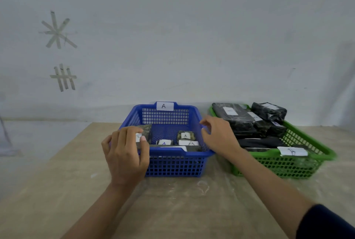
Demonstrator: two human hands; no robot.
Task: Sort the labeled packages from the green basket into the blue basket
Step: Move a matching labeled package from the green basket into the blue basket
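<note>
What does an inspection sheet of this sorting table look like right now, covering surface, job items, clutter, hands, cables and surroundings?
Surface: pale beige tabletop, faint scuffs.
Job's things: blue plastic mesh basket, tag "A" on its back rim, holds several small dark wrapped packages with white labels; green plastic mesh basket to its right is piled with dark wrapped packages.
Clutter: nothing seen.
Hands: left hand holds a dark labelled package at the blue basket's left rim; right hand hovers open between the baskets, its grip empty.
Cables: nothing seen.
Surroundings: pale wall, tape marks.
</note>
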